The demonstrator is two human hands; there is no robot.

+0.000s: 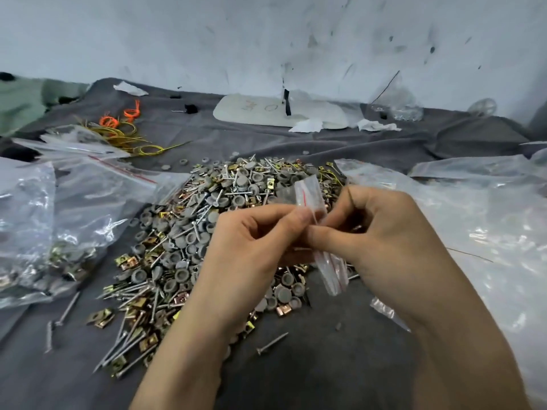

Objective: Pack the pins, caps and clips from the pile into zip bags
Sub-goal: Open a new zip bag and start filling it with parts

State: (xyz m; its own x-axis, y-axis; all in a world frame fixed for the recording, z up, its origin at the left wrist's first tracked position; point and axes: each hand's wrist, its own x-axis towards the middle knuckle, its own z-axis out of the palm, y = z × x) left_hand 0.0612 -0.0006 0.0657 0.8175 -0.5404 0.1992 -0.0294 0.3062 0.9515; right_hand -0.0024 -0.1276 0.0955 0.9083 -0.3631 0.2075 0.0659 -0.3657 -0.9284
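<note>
grey cloth (325,365): creased fabric over the whole work surface. We take the pile (189,232) lying on it as our landmark.
pile: a broad heap of mixed small parts, thinning out at its near-left edge.
pins (130,344): silvery nail-like shafts, thickest at the pile's near-left edge.
caps (181,273): round grey cups, spread all through the pile.
clips (125,260): square, brass- and copper-coloured, mixed in with the caps.
zip bag (309,192): small and clear with a red line, held tilted above the pile's right half. Its lower end hangs toward us. We cannot tell whether it holds anything.
left hand (251,241): over the middle of the pile, thumb and forefinger pinching the zip bag.
right hand (384,232): over the pile's right edge, fingers curled round the same bag. We note the two hands close together, fingertips nearly meeting.
stray pin (272,343): alone on the cloth, just off the near side of the pile.
filled bag (59,255): large clear bag left of the pile, with clips and caps inside.
clear plastic (488,226): crumpled sheeting right of the pile.
wire ties (124,128): orange and yellow loops beyond the pile, to its left.
white pad (260,110): beyond the pile, by the wall.
</note>
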